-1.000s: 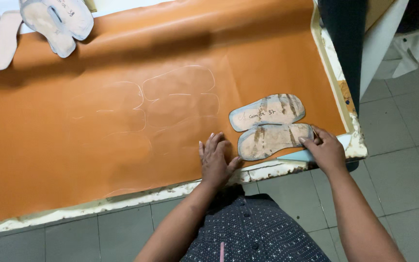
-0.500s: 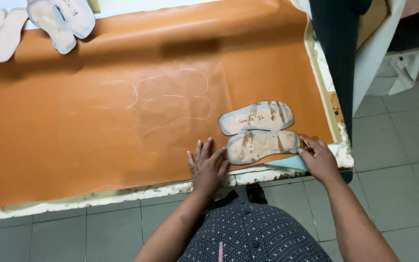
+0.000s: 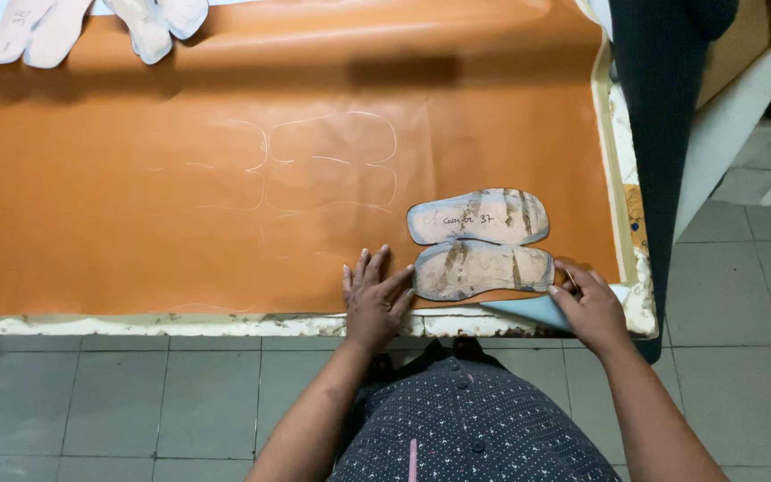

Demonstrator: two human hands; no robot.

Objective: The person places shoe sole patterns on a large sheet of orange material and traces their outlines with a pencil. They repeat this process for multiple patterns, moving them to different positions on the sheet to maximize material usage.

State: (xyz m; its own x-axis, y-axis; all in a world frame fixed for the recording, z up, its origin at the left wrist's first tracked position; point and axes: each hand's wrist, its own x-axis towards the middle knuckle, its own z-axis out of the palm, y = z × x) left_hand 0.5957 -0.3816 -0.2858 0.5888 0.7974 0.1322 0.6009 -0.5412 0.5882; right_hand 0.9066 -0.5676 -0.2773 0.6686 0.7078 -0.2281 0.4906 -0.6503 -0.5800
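Head view, catalogued from largest item to smallest:

- Table (image 3: 225,323): a worn white edge runs along your side; its right end stops at a dark upright panel (image 3: 662,134).
- Orange sheet (image 3: 136,196): it is spread flat over nearly the whole table top. Pale traced sole outlines (image 3: 332,161) sit near its middle. Its near right corner (image 3: 533,311) is turned up and shows a light blue underside.
- Two sole templates (image 3: 479,243): grey, scuffed cut-outs that lie flat, side by side and touching, on the sheet's near right part, just right of your left hand.
- More templates (image 3: 149,22): pale ones rest at the far left edge, well apart from your hands.
- Your left hand (image 3: 372,295): it lies palm down on the sheet at the table's near edge, fingers spread apart and gripping nothing, with the fingertips just beside the nearer template's left end.
- Your right hand (image 3: 591,303): it sits at the turned-up corner, its fingers curled together over the sheet edge, just beside the nearer template's right end. You cannot tell from this view how firmly it grips.
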